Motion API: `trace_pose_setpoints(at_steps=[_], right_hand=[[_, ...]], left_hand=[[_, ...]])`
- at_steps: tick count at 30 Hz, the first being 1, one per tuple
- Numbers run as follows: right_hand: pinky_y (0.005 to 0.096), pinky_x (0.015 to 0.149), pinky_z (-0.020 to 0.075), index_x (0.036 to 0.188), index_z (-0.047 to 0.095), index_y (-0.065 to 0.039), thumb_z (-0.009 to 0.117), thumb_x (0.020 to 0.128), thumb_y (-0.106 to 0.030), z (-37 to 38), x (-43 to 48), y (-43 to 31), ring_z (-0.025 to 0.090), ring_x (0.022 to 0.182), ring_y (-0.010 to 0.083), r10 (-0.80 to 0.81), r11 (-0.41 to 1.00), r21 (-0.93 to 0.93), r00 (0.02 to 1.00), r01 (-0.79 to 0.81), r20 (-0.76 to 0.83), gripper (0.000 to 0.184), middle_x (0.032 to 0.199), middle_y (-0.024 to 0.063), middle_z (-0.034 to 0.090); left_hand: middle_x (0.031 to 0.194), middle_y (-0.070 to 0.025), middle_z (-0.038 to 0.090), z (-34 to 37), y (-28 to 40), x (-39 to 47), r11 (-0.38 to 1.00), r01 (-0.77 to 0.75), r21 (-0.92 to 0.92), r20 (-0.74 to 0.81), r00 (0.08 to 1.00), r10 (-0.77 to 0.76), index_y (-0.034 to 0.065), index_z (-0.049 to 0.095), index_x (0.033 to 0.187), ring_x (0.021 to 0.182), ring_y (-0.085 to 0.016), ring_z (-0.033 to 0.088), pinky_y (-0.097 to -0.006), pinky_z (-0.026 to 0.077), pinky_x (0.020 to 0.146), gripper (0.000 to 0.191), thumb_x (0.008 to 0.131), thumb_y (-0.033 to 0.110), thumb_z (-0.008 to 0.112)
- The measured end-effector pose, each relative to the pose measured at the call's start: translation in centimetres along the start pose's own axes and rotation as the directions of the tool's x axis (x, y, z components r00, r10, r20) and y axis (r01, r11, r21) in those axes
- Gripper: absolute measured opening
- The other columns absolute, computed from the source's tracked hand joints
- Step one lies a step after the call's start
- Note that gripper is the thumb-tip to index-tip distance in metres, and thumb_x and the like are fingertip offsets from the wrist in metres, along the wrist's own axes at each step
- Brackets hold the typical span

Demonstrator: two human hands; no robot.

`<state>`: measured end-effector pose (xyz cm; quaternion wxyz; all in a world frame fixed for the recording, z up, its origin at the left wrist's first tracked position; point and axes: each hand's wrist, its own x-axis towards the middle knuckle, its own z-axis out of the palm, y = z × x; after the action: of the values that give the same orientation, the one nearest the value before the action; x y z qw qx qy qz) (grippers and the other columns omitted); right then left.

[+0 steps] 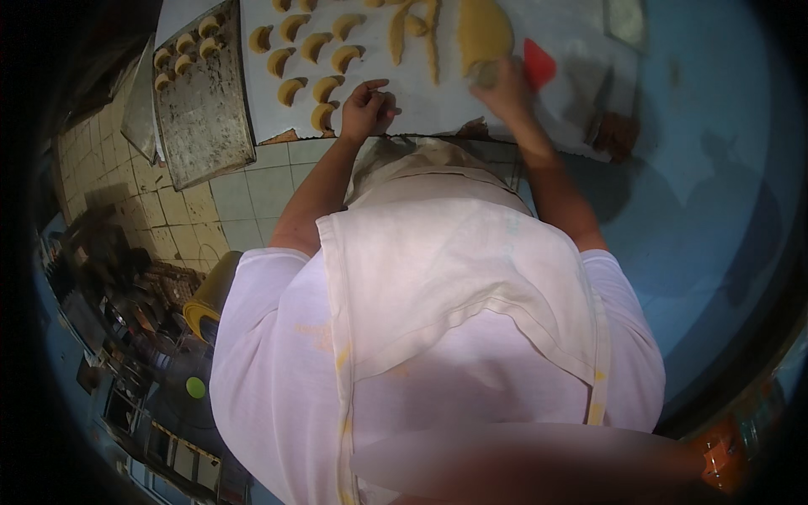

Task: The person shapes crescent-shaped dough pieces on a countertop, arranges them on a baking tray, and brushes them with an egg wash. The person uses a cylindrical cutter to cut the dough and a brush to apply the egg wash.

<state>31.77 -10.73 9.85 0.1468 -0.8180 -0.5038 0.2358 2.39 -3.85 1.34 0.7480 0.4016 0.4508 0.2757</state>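
Observation:
My right hand [502, 91] grips a round cutter [485, 74] at the near end of a flat sheet of yellow dough [485, 31]. A red plastic scraper [539, 65] lies just right of that hand. Left of the sheet are narrow dough strips [432, 44] with a small dough piece [415, 25] between them. My left hand [369, 107] rests near the table's front edge, index finger extended and the others curled; whether anything is in it cannot be told. Beside it, several crescent-shaped dough pieces [325, 88] lie in loose rows on the white tabletop [413, 120].
A worn metal baking tray [202, 126] with several crescents on its far part juts over the table's left edge. A dark object [615, 136] sits at the right front corner. A yellow cylindrical container [211, 297] stands on the tiled floor [240, 202] at left.

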Motion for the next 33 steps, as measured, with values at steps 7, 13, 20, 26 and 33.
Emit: trace_pose_setpoints(at_steps=[7,13,20,26,33], right_hand=[[0.0497,0.098,0.0487,0.134,0.047,-0.002,0.079,0.072,-0.04,-0.2,1.4,-1.0,0.052,0.124,0.0424,0.085,0.992,-0.098,0.994,-0.079,0.063,0.08,0.131,0.0267,0.053],[0.0519,0.095,0.0486,0.136,0.047,-0.005,0.078,0.071,-0.044,2.5,2.1,0.3,0.051,0.124,0.0422,0.052,0.963,-0.263,0.999,-0.051,-0.003,0.082,0.13,0.0244,0.055],[0.0505,0.095,0.0475,0.131,0.052,-0.005,0.081,0.071,-0.035,1.1,0.1,0.0,0.053,0.122,0.0422,-0.109,0.993,-0.052,0.992,0.106,-0.056,0.073,0.125,0.0228,0.057],[0.0449,0.097,0.0473,0.129,0.054,-0.007,0.087,0.072,-0.025,1.6,-4.2,-0.6,0.056,0.113,0.0331,-0.178,0.938,0.301,0.984,0.169,0.002,0.068,0.121,0.0177,0.058],[0.0408,0.103,0.043,0.133,0.051,-0.007,0.088,0.071,-0.019,5.3,-3.6,0.4,0.05,0.124,0.0305,-0.161,0.785,0.619,0.976,0.036,0.147,0.073,0.129,0.0169,0.054]], left_hand=[[0.085,-0.0036,0.064,-0.3,-0.3,0.3,1.0,0.003,0.017,-0.007,1.0,-0.003,-0.0016,0.061,0.126,0.073,-0.012,0.064,-0.0289,0.057,0.076,0.03,0.097,0.001,0.053],[0.084,-0.0043,0.064,0.0,-0.1,0.0,0.986,-0.02,0.167,-0.042,0.999,0.027,-0.0006,0.061,0.125,0.072,-0.013,0.064,-0.0275,0.056,0.077,0.03,0.097,0.002,0.052],[0.086,-0.007,0.065,-0.6,-0.6,0.6,0.998,0.014,0.053,-0.003,1.0,-0.014,-0.0022,0.06,0.126,0.075,-0.015,0.065,-0.0315,0.059,0.077,0.03,0.097,0.002,0.05],[0.096,-0.0095,0.068,-0.6,-1.0,0.4,1.0,0.016,0.008,0.021,1.0,-0.016,-0.0011,0.061,0.127,0.085,-0.017,0.066,-0.034,0.057,0.084,0.032,0.097,0.008,0.055],[0.096,-0.0116,0.069,1.2,-0.3,-0.3,0.8,-0.203,0.565,0.023,0.973,0.231,0.0104,0.071,0.119,0.091,-0.027,0.068,-0.0379,0.054,0.086,0.034,0.086,0.017,0.068]])
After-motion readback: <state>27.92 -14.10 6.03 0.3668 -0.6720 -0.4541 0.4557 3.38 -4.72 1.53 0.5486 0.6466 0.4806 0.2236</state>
